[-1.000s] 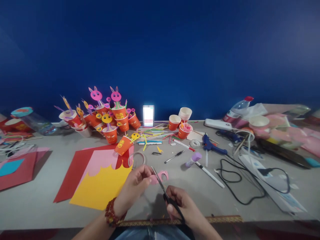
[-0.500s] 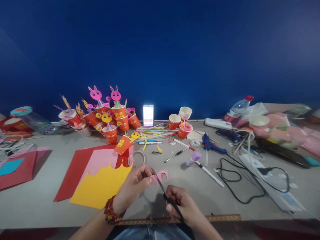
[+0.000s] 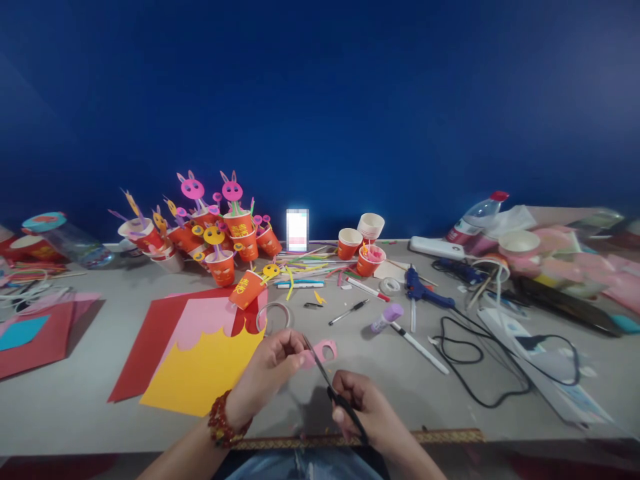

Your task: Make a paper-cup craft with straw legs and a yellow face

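My left hand (image 3: 270, 377) pinches a small pink paper cutout (image 3: 324, 351) just above the grey table (image 3: 90, 393). My right hand (image 3: 367, 413) is closed around the black handles of a pair of scissors (image 3: 327, 380), whose blades point up and left into the pink cutout. A red bead bracelet (image 3: 220, 421) sits on my left wrist. Both hands are near the table's front edge, at the centre.
Yellow, pink and red paper sheets (image 3: 200, 363) lie left of my hands. Orange paper cups with rabbit toppers (image 3: 220, 240) crowd the back left. A tape ring (image 3: 274, 317), pens (image 3: 350, 311), a blue glue gun (image 3: 423, 290), black cable (image 3: 475, 363) and a bottle (image 3: 475, 220) lie to the right.
Hardly anything differs: both hands keep their grip, and the scissors and pink cutout stay in nearly the same place.
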A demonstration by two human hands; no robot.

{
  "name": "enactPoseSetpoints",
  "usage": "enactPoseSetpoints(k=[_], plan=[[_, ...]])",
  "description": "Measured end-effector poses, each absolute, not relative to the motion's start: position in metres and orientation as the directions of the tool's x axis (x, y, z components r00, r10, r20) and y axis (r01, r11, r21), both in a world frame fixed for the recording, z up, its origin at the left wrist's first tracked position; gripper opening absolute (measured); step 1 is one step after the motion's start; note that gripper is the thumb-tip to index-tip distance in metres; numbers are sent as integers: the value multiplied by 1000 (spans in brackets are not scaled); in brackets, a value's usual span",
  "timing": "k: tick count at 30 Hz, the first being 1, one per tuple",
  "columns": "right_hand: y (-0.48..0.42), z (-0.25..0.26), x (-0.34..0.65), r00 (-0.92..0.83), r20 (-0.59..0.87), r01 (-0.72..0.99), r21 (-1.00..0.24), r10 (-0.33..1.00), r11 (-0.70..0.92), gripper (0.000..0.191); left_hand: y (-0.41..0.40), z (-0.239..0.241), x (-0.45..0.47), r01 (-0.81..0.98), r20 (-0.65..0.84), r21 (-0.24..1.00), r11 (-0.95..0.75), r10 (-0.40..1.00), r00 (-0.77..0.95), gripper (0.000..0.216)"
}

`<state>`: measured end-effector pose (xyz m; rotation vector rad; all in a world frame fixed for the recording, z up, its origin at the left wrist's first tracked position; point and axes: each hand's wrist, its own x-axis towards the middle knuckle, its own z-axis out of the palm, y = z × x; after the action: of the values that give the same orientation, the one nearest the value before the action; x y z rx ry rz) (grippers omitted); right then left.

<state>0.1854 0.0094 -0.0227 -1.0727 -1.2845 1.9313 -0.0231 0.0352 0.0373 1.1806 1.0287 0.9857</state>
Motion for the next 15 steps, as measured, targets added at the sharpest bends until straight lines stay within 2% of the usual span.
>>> enactPoseSetpoints(k=[15], plan=[[11, -25, 187, -535, -290, -40, -930, 794, -366, 60, 36, 33, -25, -35, -94, 994, 107, 961, 260, 19]])
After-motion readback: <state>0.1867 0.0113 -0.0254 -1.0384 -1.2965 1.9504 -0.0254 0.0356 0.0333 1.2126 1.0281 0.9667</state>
